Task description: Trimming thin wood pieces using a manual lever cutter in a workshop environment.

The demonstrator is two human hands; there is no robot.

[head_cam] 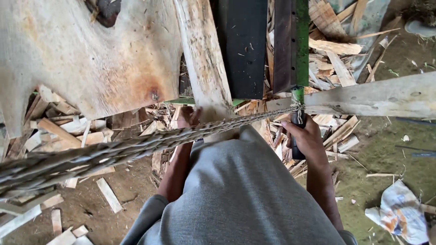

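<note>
Gripping a dark handle (297, 136) at the lower end of a green lever (301, 41), the right hand (305, 136) has its fingers wrapped fully around it, just below the spot where a twisted rope (136, 147) is tied to the lever. That rope runs taut from the knot leftward and down across the view, growing thick near the left edge. The left hand (188, 117) reaches forward and rests against the near end of a pale wooden plank (203, 59); the rope and the person's grey shirt (240, 195) hide most of the fingers, so I cannot tell whether it clasps the plank or only presses on it. The plank extends away from the person, lying beside a dark metal machine bed (243, 45). A broad, rough slab of wood (86, 59) fills the upper left, with a reddish stain near its lower edge. A weathered board (377, 97) crosses horizontally on the right, touching the lever. Wood offcuts (68, 131) litter the dirt floor (386, 154), and a crumpled cloth (402, 213) lies at the lower right.
</note>
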